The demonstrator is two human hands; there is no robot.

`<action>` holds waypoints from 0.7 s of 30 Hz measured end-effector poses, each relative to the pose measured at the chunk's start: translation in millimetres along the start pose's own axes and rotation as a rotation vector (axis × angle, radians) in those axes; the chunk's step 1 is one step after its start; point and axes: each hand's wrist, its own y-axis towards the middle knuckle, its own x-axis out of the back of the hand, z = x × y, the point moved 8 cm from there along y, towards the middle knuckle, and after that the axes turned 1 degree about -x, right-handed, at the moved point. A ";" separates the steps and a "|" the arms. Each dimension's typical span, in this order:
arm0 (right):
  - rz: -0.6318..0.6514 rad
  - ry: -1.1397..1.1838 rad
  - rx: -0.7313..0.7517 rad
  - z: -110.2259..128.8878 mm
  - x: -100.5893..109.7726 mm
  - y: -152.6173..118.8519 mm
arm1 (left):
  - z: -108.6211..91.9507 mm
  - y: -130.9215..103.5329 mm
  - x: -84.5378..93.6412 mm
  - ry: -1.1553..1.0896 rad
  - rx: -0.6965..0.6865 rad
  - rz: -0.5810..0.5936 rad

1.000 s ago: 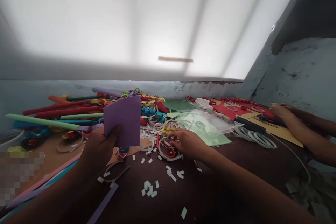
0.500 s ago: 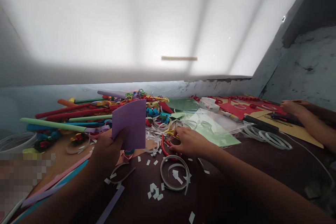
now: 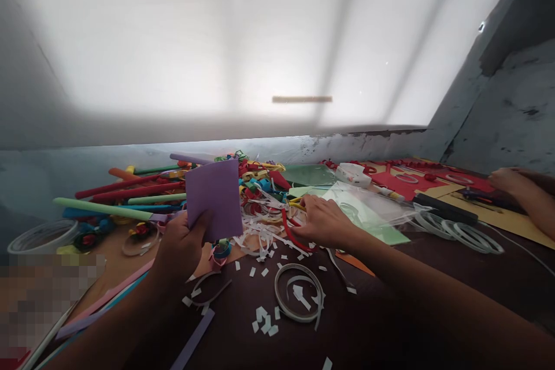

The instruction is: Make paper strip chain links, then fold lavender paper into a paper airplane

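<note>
Over the dark worktop (image 3: pixel 368 332), the left hand (image 3: pixel 180 245) pinched a purple sheet (image 3: pixel 214 196) upright between thumb and fingers. The right hand (image 3: pixel 327 222) was partly closed, fingers curled at a red curved piece (image 3: pixel 288 231) beside white strips (image 3: pixel 260 237); I couldn't tell whether it gripped anything. Nearer lay a tape roll (image 3: pixel 299 319) among white scraps (image 3: pixel 262 315).

It looks like a small craft workshop in here: a dark table (image 3: pixel 368 312) heaped with bright tubes (image 3: pixel 130 192), curled strips (image 3: pixel 262 241), pale rings (image 3: pixel 277 295) and green sheets (image 3: pixel 392 232), white snippets (image 3: pixel 261 315) scattered about, a purple sheet (image 3: pixel 212 191) raised above them. A co-worker's hands (image 3: pixel 511 180) show at the table's far right, and the wall (image 3: pixel 520 110) beside is stained and rough.
</note>
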 end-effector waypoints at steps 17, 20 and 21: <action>0.100 0.541 0.290 6.1 14.6 21.7 | 15.0 4.5 9.7 -0.003 0.059 -0.042; -0.010 0.510 0.216 -0.3 21.4 26.7 | 13.7 4.2 10.3 -0.003 0.067 -0.051; -0.056 0.488 0.180 -5.1 26.1 28.7 | 14.1 4.5 10.9 -0.008 0.069 -0.054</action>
